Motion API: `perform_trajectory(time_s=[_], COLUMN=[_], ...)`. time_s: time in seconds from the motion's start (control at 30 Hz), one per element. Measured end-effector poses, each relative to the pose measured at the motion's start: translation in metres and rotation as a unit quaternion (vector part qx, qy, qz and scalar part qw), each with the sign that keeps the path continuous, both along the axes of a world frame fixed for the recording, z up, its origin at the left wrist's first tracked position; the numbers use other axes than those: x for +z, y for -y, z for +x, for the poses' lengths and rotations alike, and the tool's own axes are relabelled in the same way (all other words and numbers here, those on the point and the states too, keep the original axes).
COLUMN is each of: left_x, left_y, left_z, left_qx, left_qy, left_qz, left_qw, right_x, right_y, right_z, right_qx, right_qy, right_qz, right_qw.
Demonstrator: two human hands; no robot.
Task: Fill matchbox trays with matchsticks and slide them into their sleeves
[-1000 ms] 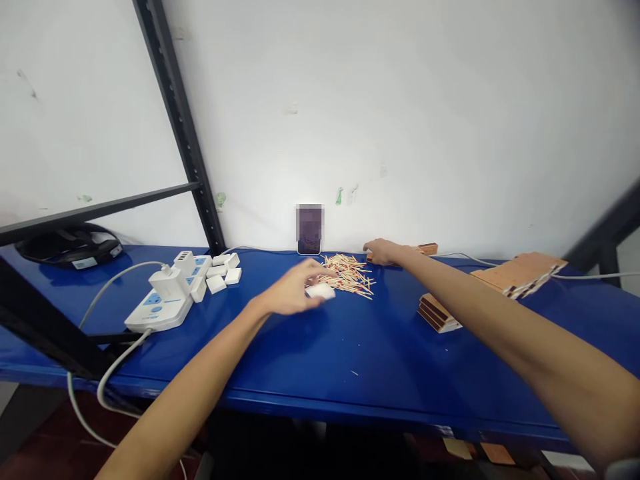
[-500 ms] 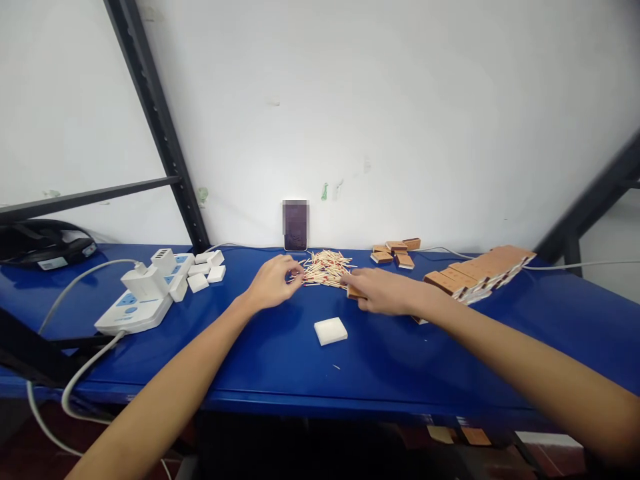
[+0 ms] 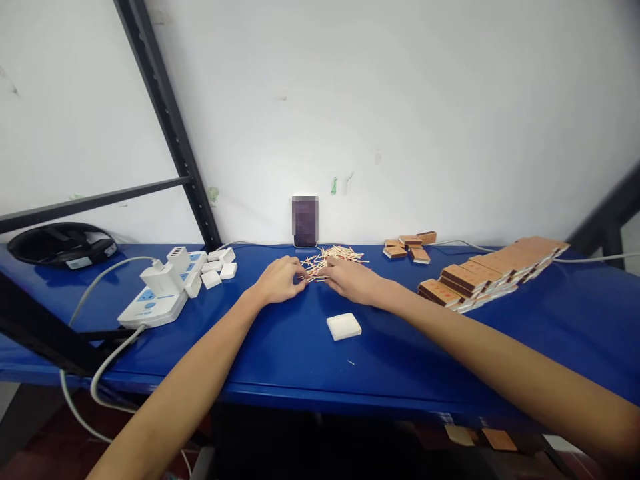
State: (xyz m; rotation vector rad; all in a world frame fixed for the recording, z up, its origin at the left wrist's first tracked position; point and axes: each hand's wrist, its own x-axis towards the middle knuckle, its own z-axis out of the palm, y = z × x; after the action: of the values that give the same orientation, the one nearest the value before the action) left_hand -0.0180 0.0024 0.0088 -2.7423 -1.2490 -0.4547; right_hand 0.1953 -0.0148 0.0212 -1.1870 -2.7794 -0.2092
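Where a white wall backs a long blue bench, the left hand and right hand meet at the near edge of a matchstick pile, each curled in to bunch sticks. Whether any is pinched, I cannot tell. Stacked brown matchboxes lie right of the hands, a power strip lies left, and a small white tray sits just short of them, within reach.

Left hand beside right hand, palms down.

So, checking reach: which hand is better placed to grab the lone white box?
Right hand, probably: the white box lies right beside its wrist, and the left hand is farther off. Both hands touch the matchsticks.
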Motion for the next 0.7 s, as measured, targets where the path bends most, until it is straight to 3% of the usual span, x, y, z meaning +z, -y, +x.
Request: perform_trajectory(time_s=[0.27, 0.7], left_x=[-0.003, -0.003], left_y=[-0.001, 0.003], left_z=[0.0, 0.005], left_qx=[-0.016, -0.043], left_qy=[0.014, 0.061], left_qz=[-0.008, -0.064], left_qw=[1.0, 0.995], right_x=[-0.008, -0.018], right_y=[-0.011, -0.009], right_z=[-0.017, -0.004], right_qx=[-0.016, -0.006], right_qy=[0.013, -0.028], right_qz=[0.018, 0.013], right_qw=[1.0, 1.0])
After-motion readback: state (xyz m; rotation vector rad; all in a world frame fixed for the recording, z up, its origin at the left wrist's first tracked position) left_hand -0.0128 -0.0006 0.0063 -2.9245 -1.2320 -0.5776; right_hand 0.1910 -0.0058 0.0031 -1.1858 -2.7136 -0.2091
